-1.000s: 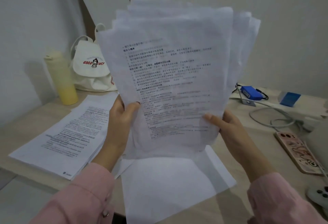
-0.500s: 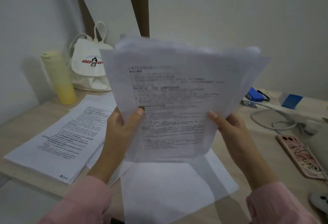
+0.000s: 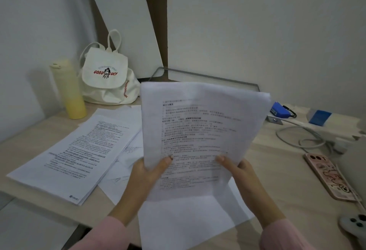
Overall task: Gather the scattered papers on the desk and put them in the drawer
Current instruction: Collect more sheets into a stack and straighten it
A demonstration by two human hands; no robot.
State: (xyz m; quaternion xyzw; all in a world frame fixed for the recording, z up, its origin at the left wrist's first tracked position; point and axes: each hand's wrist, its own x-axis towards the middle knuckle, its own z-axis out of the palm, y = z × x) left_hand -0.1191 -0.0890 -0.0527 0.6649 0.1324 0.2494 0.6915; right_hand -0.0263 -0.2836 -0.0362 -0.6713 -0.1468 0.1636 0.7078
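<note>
Most of the view is pale wooden counter (image 3: 277, 170). Its front edge runs slantwise below the left forearm, and walls close off the back and the left side. Bare wood lies open just right of the right hand (image 3: 243, 178), between it and a pink-cased phone (image 3: 328, 176), and also left of the left hand (image 3: 146, 178), beyond the papers out to the wall.

A sheaf of printed papers (image 3: 200, 131) stands nearly upright between both hands, its top leaning a little to the right and its edges roughly squared. I cannot tell whether its bottom edge touches the blank sheet (image 3: 188, 220) that lies flat under the wrists at the counter's front edge.

Left of the left hand a thick stack of printed pages (image 3: 79, 154) lies skewed, one corner near the front edge. A few loose sheets (image 3: 122, 174) are spread between that stack and the hand.

Beyond these stand a white cloth bag (image 3: 107, 77) and a yellow bottle (image 3: 69, 89), both against the wall. Beyond the right hand lie a grey cable (image 3: 297, 137) and a small blue box (image 3: 279, 109).

Each hand grips the sheaf low on its own side, with the thumb pressed flat on the printed face and the fingers hidden behind. Both wrists rise from pink sleeves.
</note>
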